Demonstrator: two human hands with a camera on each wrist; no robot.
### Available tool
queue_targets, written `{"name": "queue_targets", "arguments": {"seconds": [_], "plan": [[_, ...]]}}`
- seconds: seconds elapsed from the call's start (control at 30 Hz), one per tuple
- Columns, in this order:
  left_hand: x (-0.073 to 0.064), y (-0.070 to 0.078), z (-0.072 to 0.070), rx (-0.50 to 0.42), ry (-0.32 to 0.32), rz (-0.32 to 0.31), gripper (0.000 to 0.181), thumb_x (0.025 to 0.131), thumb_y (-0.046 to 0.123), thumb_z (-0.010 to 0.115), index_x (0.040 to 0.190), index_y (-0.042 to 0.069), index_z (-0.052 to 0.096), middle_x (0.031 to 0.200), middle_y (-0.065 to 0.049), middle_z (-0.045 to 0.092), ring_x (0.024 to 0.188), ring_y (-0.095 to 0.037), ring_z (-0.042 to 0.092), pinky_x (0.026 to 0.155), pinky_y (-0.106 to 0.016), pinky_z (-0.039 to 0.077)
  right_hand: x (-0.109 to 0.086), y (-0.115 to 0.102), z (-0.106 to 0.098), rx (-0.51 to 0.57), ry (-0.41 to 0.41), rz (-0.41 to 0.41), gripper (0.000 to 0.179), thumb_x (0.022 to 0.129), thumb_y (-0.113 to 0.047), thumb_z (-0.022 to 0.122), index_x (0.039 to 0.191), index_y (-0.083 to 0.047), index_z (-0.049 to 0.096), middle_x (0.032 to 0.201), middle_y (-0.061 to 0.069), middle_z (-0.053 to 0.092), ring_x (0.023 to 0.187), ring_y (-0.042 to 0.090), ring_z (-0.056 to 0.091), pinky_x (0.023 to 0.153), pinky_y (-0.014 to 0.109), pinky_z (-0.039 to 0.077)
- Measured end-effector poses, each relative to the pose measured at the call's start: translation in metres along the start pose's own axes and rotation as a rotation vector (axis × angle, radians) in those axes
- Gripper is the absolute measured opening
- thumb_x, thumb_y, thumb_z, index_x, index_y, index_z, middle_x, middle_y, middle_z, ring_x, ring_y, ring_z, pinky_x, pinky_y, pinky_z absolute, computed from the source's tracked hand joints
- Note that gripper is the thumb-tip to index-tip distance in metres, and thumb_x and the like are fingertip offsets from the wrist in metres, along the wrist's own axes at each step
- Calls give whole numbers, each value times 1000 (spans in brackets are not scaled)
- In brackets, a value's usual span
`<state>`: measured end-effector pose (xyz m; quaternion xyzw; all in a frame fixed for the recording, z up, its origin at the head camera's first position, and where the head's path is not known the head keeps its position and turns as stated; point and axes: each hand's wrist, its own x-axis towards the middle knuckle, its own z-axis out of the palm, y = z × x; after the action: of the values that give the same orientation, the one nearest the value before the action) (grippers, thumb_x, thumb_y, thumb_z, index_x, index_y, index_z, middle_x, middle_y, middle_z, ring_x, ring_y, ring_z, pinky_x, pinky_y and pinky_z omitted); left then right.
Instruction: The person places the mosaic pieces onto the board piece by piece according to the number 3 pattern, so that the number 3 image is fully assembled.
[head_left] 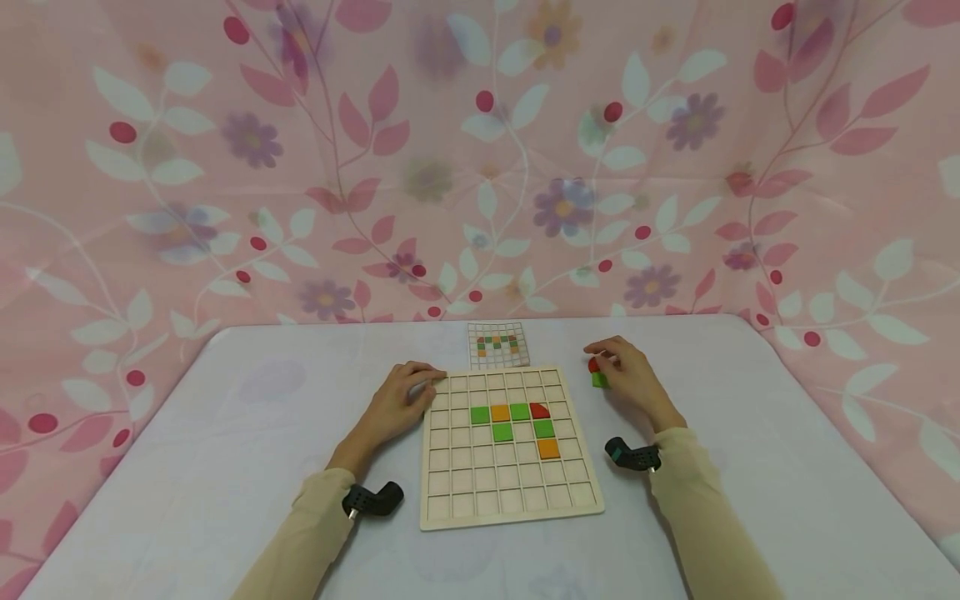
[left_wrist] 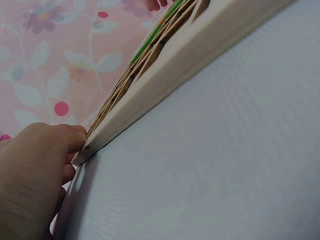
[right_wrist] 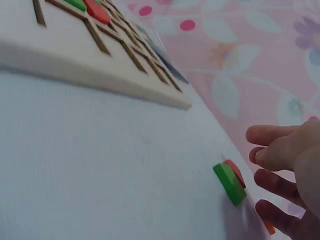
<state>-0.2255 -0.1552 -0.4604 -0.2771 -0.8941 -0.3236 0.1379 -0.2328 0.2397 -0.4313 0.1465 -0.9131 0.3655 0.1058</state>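
A wooden grid board (head_left: 462,482) lies on the white table. Set in its cells are several green squares (head_left: 480,415), two orange squares (head_left: 549,448) and a red quarter-round piece (head_left: 539,410). My left hand (head_left: 396,406) holds the board's far left corner, thumb on the side edge and fingers at the corner. Right of the board, my right hand (head_left: 628,377) hovers with spread fingers (right_wrist: 272,135) over loose pieces. Among them are a green block (right_wrist: 231,184), a red piece (right_wrist: 237,172) behind it, and an orange piece (right_wrist: 270,228) partly hidden by a finger.
Behind the board lies a small printed card (head_left: 498,345) with a coloured grid pattern. A pink floral cloth (head_left: 480,167) hangs beyond the table's far edge. Each wrist wears a black camera mount (head_left: 372,499), and the sleeves are beige.
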Motion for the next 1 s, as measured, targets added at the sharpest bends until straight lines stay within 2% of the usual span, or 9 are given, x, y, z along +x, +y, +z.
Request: {"name": "queue_targets", "arguments": {"seconds": [0.37, 0.57, 1.0], "plan": [[0, 1, 0, 7, -9, -11, 26, 92, 12, 60, 117, 15, 68, 118, -6, 60, 104, -24, 51, 88, -45, 43, -4, 18, 2, 12, -72, 28, 31, 94, 3, 44, 113, -7, 67, 126, 13, 59, 116, 33, 47, 100, 52, 35], [0, 0, 0, 9, -9, 1, 26, 92, 12, 60, 118, 14, 67, 119, -6, 60, 103, -24, 51, 87, -44, 43, -4, 20, 2, 56, -74, 35, 26, 93, -3, 55, 116, -3, 66, 127, 16, 57, 116, 33, 48, 95, 49, 41], [0, 0, -1, 14, -18, -2, 27, 93, 15, 59, 119, 16, 66, 120, -5, 59, 104, -23, 50, 88, -45, 43, -5, 19, 3, 37, -47, 59, 27, 92, -4, 58, 118, -2, 64, 121, 17, 58, 114, 34, 51, 96, 51, 43]]}}
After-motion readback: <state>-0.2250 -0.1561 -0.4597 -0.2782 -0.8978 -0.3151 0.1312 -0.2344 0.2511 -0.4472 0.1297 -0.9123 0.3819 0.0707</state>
